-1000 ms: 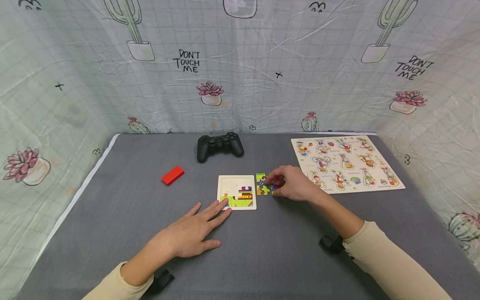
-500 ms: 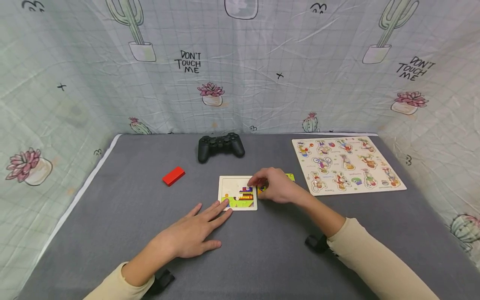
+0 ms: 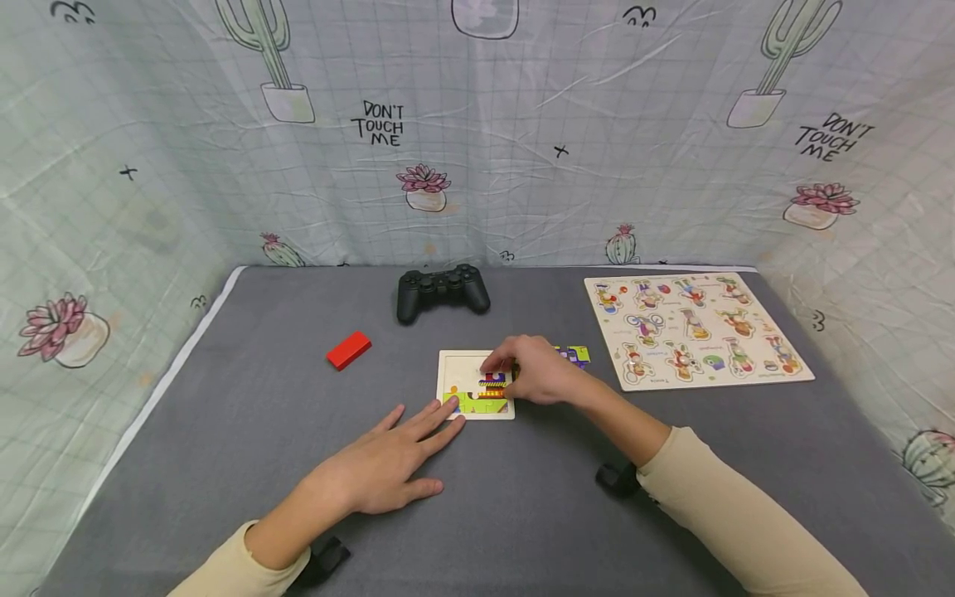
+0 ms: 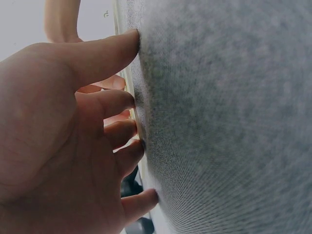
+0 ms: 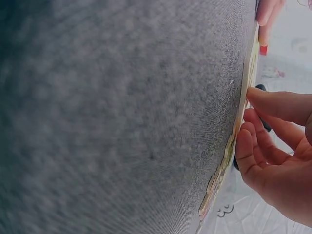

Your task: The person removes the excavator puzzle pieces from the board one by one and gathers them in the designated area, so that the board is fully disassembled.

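A square wooden puzzle tray (image 3: 461,362) lies on the table with green, red and purple pieces fitted along its lower and right parts. My left hand (image 3: 388,464) rests flat, fingers spread, with fingertips on the tray's lower left corner. In the left wrist view, that left hand (image 4: 73,131) has its thumb apart from the fingers. My right hand (image 3: 540,373) is bent over the tray's right side, thumb and fingertips curled around a small puzzle piece (image 3: 494,378). In the right wrist view, the right hand (image 5: 282,141) has its fingertips right at the tray edge; the palm hides part.
Loose puzzle pieces (image 3: 576,355) lie partly behind the right hand. A black game controller (image 3: 443,292) sits at the back and a red block (image 3: 348,351) at the left. A large picture board (image 3: 701,332) lies at the back right.
My right hand has moved left from the loose puzzle pieces onto the tray's right side, uncovering pieces to its right. The left hand has stayed in place.
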Tool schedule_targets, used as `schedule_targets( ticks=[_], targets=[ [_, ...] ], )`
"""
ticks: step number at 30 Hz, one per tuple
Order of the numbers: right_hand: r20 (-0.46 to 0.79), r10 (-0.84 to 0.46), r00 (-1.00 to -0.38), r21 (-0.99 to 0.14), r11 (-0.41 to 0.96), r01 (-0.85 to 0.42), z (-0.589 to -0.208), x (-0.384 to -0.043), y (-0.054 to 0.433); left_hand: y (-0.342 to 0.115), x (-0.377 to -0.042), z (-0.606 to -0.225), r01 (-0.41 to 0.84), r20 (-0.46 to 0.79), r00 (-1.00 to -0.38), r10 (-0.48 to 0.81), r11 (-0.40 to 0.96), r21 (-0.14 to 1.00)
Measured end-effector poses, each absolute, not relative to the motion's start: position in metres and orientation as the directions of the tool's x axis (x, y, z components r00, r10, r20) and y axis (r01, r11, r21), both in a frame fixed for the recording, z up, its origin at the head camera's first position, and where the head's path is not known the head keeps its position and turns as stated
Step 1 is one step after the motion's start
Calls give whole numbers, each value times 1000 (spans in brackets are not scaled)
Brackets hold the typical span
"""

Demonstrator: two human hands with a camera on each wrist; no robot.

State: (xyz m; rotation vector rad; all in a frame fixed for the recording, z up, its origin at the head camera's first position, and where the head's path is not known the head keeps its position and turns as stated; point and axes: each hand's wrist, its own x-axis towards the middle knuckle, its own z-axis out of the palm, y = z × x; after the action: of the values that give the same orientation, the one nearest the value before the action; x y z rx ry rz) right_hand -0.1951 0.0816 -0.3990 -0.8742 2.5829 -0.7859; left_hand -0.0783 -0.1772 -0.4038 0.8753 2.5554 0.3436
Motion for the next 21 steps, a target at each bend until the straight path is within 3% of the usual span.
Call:
schedule_targets(
  ticks=[21],
  targets=[
    [-68, -658, -750, -572, 642, -511, -398, -192, 78, -176, -78, -404, 529, -301, -721, 625, 776, 343]
  ],
)
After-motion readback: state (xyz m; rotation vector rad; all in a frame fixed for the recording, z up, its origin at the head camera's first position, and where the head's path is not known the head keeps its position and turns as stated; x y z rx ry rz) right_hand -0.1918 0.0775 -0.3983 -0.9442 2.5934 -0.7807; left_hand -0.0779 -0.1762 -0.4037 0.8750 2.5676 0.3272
